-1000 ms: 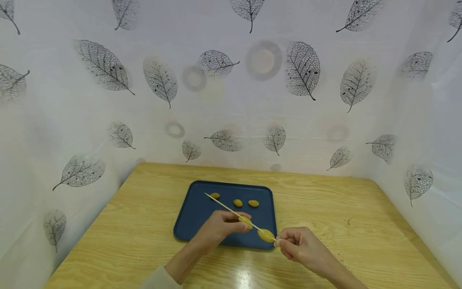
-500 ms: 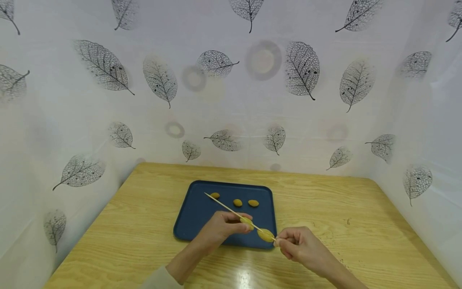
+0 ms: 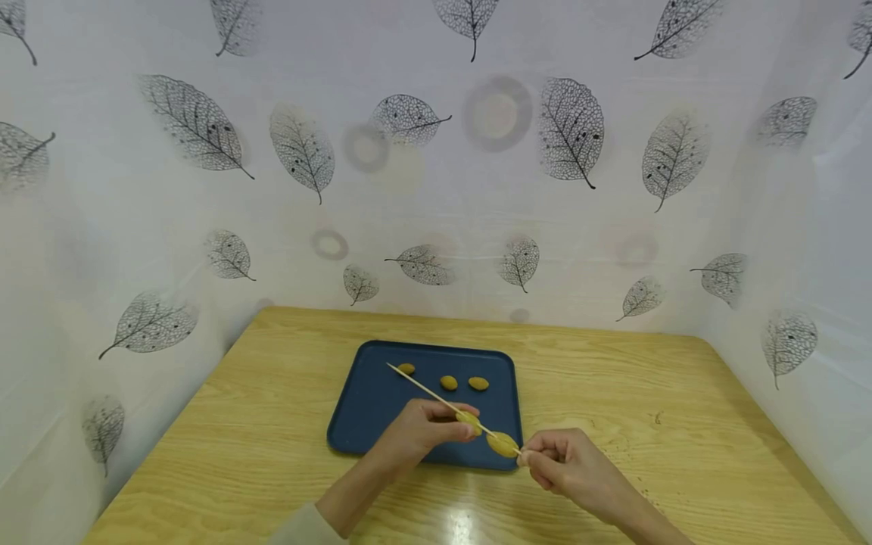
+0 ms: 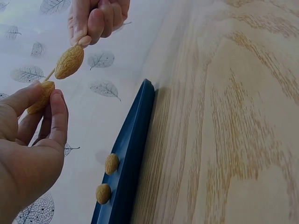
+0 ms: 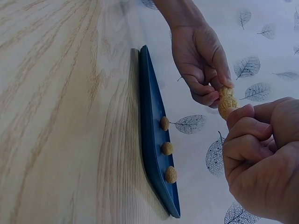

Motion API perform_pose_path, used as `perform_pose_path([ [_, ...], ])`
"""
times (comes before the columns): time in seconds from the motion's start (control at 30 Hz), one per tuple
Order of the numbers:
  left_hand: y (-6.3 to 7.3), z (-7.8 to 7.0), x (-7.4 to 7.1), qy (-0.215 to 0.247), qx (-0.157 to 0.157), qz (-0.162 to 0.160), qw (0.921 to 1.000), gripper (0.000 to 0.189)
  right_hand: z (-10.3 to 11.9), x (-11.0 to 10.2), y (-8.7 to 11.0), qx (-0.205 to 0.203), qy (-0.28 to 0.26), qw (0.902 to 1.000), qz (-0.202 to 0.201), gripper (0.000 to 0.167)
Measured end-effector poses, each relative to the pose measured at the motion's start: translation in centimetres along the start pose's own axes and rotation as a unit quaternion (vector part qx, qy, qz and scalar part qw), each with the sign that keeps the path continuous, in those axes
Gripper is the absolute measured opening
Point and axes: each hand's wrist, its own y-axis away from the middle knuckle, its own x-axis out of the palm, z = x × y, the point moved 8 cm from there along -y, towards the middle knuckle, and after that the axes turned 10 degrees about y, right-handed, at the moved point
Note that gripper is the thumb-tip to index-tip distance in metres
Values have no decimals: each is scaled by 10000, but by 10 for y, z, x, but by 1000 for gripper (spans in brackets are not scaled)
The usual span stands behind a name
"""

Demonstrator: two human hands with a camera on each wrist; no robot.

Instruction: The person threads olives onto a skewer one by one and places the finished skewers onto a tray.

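The surface (image 3: 613, 386) looks like glossy grained wood, the tray (image 3: 371, 409) matt plastic, the stick (image 3: 425, 390) bare wood and the oval pieces (image 4: 69, 62) rough and wrinkled.

Dark blue tray (image 3: 371, 428) with yellow-brown oval pieces (image 3: 479, 384).
Stick (image 3: 422, 387), pale straw; table (image 3: 613, 378), yellowish, wood-grained; backdrop (image 3: 443, 204), whitish, printed with black veined leaves; sleeve (image 3: 309, 527), cream.

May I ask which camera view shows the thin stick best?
The head view: most of the stick shows, from its free tip toward the right hand. The left wrist view shows a short bit between two yellow pieces; in the right wrist view I cannot make it out.
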Motion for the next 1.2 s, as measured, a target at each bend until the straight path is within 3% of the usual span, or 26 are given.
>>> perform_pose_path([
  [1.2,-3,4,5,14,-14,-1,10000,27,-1,-1,1,77,79,9999,-57,30],
])
